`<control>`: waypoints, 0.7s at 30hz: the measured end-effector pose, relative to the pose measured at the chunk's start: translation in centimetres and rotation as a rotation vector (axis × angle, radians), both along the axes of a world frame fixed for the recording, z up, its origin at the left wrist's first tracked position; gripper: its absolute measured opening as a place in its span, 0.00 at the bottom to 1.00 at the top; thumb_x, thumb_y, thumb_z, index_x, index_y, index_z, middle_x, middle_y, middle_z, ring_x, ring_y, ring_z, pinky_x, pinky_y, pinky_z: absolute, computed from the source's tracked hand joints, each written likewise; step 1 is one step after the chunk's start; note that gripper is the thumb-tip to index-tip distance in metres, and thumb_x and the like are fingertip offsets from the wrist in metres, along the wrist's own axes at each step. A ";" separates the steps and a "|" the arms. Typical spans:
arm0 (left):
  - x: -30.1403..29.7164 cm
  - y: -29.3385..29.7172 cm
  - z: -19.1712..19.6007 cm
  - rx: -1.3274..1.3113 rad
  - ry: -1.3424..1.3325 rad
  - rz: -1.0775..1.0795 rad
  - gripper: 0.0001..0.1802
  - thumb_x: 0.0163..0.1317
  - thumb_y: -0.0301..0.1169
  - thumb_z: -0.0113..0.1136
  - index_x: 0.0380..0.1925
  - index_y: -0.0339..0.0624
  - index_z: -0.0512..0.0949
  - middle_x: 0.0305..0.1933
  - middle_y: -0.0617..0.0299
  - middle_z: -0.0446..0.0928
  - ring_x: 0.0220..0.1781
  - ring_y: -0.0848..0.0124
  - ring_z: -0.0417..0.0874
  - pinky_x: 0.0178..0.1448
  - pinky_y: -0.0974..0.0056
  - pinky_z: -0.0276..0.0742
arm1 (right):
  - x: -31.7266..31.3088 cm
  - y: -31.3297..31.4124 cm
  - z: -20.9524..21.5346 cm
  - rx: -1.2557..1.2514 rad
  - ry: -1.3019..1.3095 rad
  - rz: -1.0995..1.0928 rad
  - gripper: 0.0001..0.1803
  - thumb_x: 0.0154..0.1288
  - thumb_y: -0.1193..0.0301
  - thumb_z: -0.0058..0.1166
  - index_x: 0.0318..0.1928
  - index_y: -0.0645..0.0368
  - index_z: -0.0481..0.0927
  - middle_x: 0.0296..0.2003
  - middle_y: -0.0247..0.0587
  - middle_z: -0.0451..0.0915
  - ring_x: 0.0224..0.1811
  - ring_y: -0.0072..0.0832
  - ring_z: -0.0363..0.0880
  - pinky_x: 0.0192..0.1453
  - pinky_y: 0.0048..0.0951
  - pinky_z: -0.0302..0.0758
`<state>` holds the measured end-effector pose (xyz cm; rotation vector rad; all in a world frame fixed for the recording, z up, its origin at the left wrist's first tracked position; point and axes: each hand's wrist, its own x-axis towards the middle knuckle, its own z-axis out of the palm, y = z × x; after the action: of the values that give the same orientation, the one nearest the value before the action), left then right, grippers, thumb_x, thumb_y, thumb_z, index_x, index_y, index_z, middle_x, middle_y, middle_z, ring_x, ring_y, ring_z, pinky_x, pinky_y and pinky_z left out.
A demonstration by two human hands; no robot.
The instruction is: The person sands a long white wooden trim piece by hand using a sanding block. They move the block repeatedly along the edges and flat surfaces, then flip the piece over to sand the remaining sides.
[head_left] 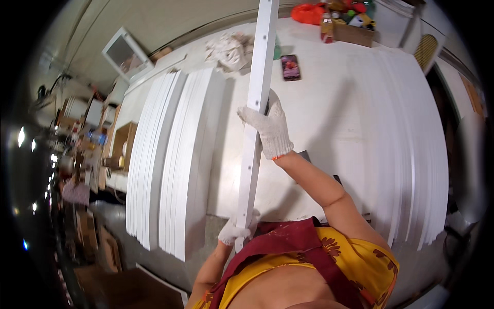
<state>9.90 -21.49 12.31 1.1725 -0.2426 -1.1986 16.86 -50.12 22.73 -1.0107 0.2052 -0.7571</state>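
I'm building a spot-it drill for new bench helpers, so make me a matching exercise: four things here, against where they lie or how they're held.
Things
1. Long narrow white strip
2. Dark rectangular phone
3. Crumpled off-white cloth
4. Bright orange plastic bag

Places or states
A. Bunched up, left of the strip
B. Beside the open brown cardboard box
C. Held by the white-gloved left hand and white-gloved right hand
D. Lying flat, right of the strip, nearer the wearer than the box

Right pairs: 1-C; 2-D; 3-A; 4-B
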 end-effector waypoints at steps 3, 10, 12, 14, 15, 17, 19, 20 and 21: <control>0.5 2.9 -3.8 -0.003 -0.026 -0.112 0.39 0.39 0.36 0.81 0.52 0.31 0.76 0.28 0.67 0.74 0.27 0.75 0.73 0.31 0.68 0.68 | -0.5 -3.6 1.8 0.010 -0.082 -0.091 0.27 0.58 0.70 0.68 0.55 0.64 0.71 0.33 0.37 0.78 0.30 0.22 0.78 0.34 0.25 0.77; 1.1 5.5 -4.8 0.120 0.029 -0.282 0.29 0.42 0.35 0.78 0.44 0.36 0.77 0.39 0.63 0.77 0.39 0.72 0.77 0.45 0.66 0.74 | -3.5 -9.5 4.2 -0.015 -0.079 -0.252 0.21 0.60 0.68 0.66 0.49 0.63 0.73 0.32 0.38 0.78 0.26 0.24 0.78 0.27 0.27 0.76; 1.0 4.8 -3.8 0.142 0.075 -0.308 0.28 0.43 0.34 0.77 0.45 0.37 0.77 0.41 0.62 0.78 0.41 0.72 0.79 0.47 0.66 0.76 | -4.7 -10.6 5.2 0.006 -0.105 -0.269 0.20 0.62 0.66 0.65 0.48 0.62 0.74 0.32 0.37 0.78 0.25 0.24 0.78 0.27 0.27 0.76; 1.3 4.1 -2.4 0.188 0.052 -0.352 0.27 0.45 0.34 0.77 0.45 0.37 0.77 0.43 0.62 0.79 0.43 0.72 0.80 0.49 0.65 0.77 | -5.5 -11.6 6.0 0.033 -0.108 -0.279 0.18 0.64 0.65 0.64 0.48 0.62 0.74 0.32 0.37 0.78 0.25 0.23 0.78 0.26 0.27 0.76; 1.7 4.2 -3.5 0.158 0.025 -0.359 0.28 0.46 0.34 0.77 0.47 0.37 0.77 0.45 0.62 0.79 0.45 0.72 0.80 0.51 0.65 0.77 | -5.6 -12.5 6.0 0.051 -0.124 -0.262 0.19 0.65 0.64 0.63 0.49 0.62 0.74 0.32 0.36 0.78 0.25 0.23 0.78 0.26 0.27 0.76; 1.7 4.4 -5.0 0.095 -0.020 -0.360 0.30 0.48 0.35 0.78 0.51 0.37 0.77 0.49 0.61 0.80 0.49 0.73 0.80 0.55 0.64 0.77 | -5.1 -14.0 5.5 0.086 -0.148 -0.214 0.20 0.67 0.61 0.63 0.50 0.61 0.75 0.32 0.36 0.78 0.26 0.22 0.78 0.27 0.26 0.76; 0.9 3.5 -2.0 0.225 -0.139 -0.218 0.38 0.50 0.38 0.78 0.60 0.36 0.75 0.56 0.61 0.80 0.56 0.74 0.78 0.62 0.64 0.75 | -4.2 -16.7 4.0 0.113 -0.190 -0.110 0.23 0.71 0.51 0.58 0.51 0.58 0.75 0.31 0.34 0.77 0.27 0.22 0.77 0.29 0.26 0.77; 1.7 4.2 -2.5 0.180 -0.203 -0.322 0.44 0.51 0.39 0.77 0.67 0.35 0.70 0.61 0.59 0.78 0.62 0.72 0.75 0.67 0.62 0.71 | -3.7 -17.9 2.9 0.147 -0.304 -0.027 0.25 0.71 0.48 0.56 0.52 0.57 0.76 0.32 0.34 0.77 0.29 0.22 0.77 0.31 0.27 0.78; 2.6 5.8 -5.0 0.156 -0.383 -0.414 0.44 0.51 0.39 0.77 0.67 0.35 0.70 0.61 0.59 0.78 0.62 0.70 0.75 0.69 0.60 0.70 | -3.2 -21.1 1.3 0.268 -0.446 0.080 0.25 0.73 0.49 0.52 0.55 0.57 0.77 0.34 0.34 0.77 0.34 0.22 0.77 0.39 0.27 0.78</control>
<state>12.51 -15.65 7.35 1.5363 -0.7191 -1.3585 13.63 -71.22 24.05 -0.5746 -0.1175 -0.8374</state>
